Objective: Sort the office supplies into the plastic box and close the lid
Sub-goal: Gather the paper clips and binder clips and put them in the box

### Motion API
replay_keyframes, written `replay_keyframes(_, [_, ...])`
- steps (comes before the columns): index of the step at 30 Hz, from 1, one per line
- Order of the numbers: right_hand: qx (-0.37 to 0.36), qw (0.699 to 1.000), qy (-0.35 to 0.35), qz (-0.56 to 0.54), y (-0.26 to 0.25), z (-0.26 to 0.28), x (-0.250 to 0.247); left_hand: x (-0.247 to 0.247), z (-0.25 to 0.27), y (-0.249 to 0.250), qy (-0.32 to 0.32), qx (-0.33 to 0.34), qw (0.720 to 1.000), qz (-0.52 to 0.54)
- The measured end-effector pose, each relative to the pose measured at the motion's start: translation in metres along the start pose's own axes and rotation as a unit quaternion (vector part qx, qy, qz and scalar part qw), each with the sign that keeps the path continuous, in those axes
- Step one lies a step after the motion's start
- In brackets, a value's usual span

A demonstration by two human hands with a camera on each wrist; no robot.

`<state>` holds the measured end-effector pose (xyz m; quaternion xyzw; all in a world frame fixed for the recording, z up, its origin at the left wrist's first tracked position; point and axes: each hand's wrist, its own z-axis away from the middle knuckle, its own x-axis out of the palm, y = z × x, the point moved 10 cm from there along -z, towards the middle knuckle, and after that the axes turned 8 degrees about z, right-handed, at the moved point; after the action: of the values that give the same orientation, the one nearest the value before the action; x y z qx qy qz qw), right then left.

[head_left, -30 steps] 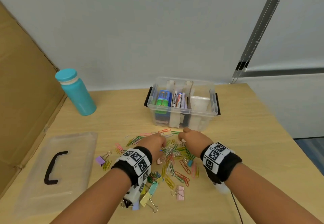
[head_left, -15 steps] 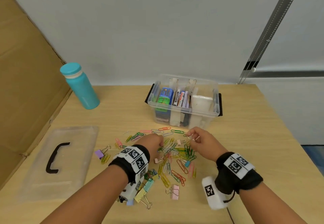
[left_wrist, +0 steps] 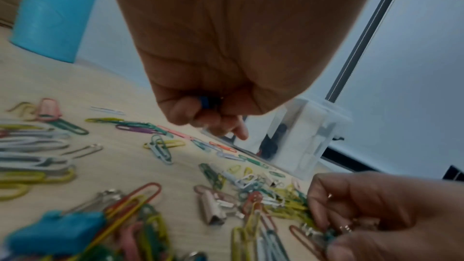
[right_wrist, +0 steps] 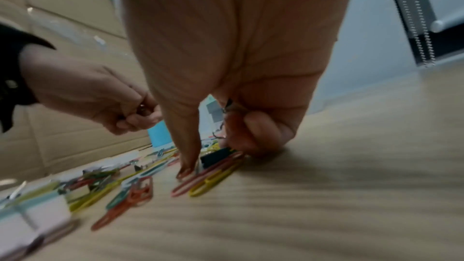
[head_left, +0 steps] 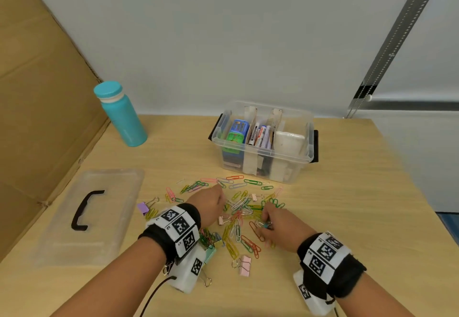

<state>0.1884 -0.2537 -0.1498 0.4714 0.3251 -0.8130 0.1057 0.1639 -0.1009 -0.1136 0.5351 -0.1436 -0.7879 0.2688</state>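
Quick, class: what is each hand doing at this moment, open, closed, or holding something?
Left hand: fingers curled round a small blue item.
Right hand: pinching small clips from the pile.

A teal bottle (head_left: 121, 114) with a matching screw cap stands upright at the back left of the wooden table (head_left: 347, 192). Beside it, a big cardboard sheet (head_left: 37, 105) leans along the left edge, against the pale wall (head_left: 223, 31).
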Motion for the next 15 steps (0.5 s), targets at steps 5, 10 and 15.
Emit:
replay_keyframes(5, [0.008, 0.999, 0.011, 0.052, -0.004, -0.001, 0.001, 0.009, 0.000, -0.008, -0.023, -0.041, 0.996, -0.070])
replay_keyframes(10, [0.032, 0.997, 0.024, 0.068, 0.002, 0.005, -0.008, 0.014, -0.002, -0.001, -0.030, -0.042, 0.990, -0.131])
replay_keyframes(15, [0.041, 0.998, 0.010, 0.051, 0.008, 0.004, -0.008, 0.019, -0.002, 0.004, -0.049, -0.034, 0.983, -0.174])
